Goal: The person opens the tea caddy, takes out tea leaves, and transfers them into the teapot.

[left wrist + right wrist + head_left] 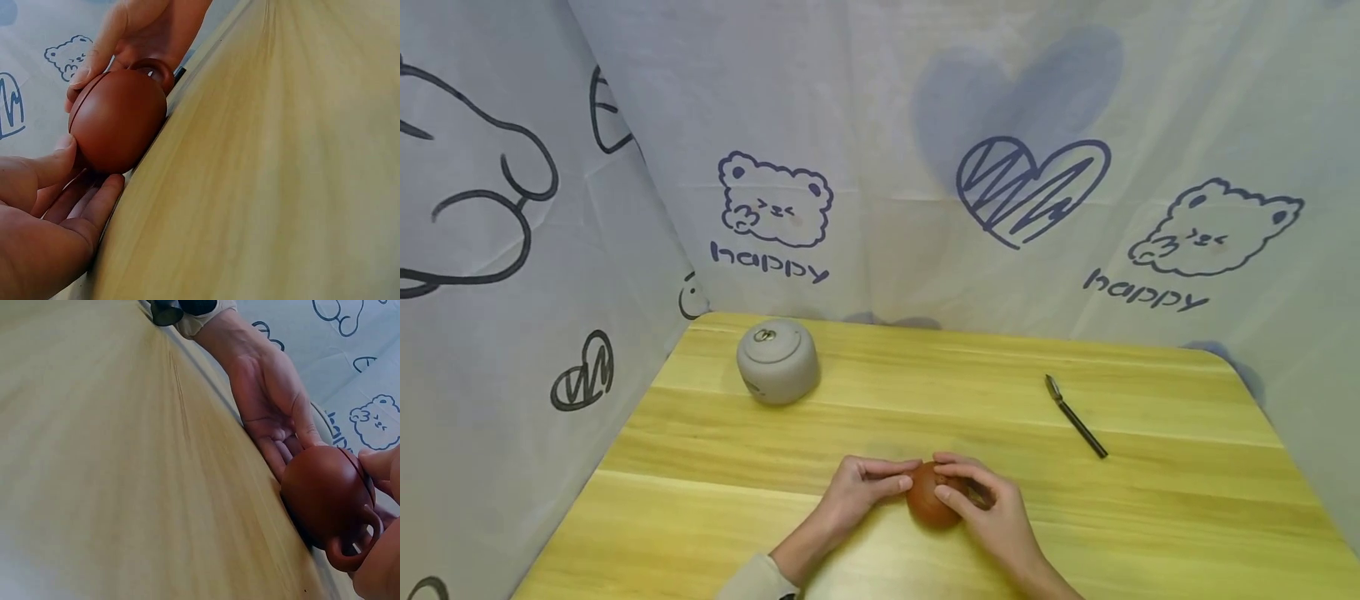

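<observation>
A reddish-brown clay teapot [931, 512] sits on the wooden table in front of me. Its rounded body [122, 119] and loop handle [350, 559] show in the wrist views, with a lid seam around the top. My left hand [852, 496] holds the pot's left side, thumb against the body and fingers lower down. From the other side my right hand [996, 508] holds the pot near the lid, thumb and fingers over the top. Those fingers hide part of the lid in the head view.
A grey lidded jar [778, 367] with a small metal ring on top stands at the back left of the table [700, 450]. To the right lies a slim black-handled tool [1078, 425] with a pointed metal tip. White printed cloth [880, 167] hangs behind and along the sides.
</observation>
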The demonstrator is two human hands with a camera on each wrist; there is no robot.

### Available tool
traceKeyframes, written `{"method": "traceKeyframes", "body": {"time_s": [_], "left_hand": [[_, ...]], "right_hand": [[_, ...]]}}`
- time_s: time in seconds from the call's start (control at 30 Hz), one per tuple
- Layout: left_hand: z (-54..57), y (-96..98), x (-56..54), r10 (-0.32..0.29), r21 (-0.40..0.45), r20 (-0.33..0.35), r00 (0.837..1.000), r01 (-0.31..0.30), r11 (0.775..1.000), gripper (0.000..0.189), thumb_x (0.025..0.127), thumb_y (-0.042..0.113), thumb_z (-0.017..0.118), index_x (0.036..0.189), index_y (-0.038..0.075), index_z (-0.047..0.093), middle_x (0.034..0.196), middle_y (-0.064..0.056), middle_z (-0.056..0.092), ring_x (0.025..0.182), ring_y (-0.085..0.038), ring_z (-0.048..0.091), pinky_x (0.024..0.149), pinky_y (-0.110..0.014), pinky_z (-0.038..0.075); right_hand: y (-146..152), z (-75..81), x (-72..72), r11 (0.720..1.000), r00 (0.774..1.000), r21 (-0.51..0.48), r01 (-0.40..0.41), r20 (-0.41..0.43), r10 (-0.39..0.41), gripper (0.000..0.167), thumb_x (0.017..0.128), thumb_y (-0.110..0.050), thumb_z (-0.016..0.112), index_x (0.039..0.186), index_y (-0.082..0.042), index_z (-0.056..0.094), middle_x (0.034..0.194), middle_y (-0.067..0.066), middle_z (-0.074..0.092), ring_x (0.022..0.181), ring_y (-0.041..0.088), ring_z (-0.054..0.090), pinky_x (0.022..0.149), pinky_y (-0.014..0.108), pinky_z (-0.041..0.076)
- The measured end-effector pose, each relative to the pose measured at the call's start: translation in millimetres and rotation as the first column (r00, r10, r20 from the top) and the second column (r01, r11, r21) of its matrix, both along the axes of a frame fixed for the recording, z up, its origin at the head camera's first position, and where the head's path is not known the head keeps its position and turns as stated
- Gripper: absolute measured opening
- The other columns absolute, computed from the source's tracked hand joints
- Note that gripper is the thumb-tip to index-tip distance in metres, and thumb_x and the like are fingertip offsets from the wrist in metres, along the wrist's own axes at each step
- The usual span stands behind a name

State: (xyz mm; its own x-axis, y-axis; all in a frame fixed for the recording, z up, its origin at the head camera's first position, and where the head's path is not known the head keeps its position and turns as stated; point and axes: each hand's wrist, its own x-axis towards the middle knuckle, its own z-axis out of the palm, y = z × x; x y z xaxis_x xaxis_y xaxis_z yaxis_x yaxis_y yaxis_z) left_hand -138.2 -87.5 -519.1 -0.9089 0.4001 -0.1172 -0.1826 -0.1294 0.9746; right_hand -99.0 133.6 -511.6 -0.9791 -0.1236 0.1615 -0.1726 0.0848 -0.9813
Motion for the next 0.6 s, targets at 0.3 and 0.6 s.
{"method": "traceKeyframes", "body": {"time_s": [0.3,0.6], "left_hand": [[-1.7,3.1,-12.6,0.053,0.104,0.061,0.997,-0.059,0.993,0.031,0.096,-0.001,0.07,0.125,-0.012,0.066,0.127,-0.021,0.067,0.122,-0.028,0.063,0.096,-0.033,0.057],[2.0,6.8,-36.6,0.129,0.11,0.062,0.99,-0.136,0.985,0.031,0.097,-0.001,0.068,0.125,-0.015,0.065,0.127,-0.024,0.067,0.118,-0.025,0.066,0.097,-0.034,0.057]], "right_hand": [[3,2.0,-25.2,0.999,0.999,-0.002,-0.037,-0.009,0.037,0.02,0.093,-0.014,0.077,0.113,-0.009,0.078,0.132,0.008,0.069,0.126,0.022,0.062,0.102,0.027,0.054],[4,6.5,-60.4,0.995,0.992,0.018,-0.097,-0.076,0.098,0.022,0.095,-0.01,0.074,0.116,-0.003,0.076,0.133,0.012,0.068,0.128,0.028,0.06,0.101,0.027,0.054]]}}
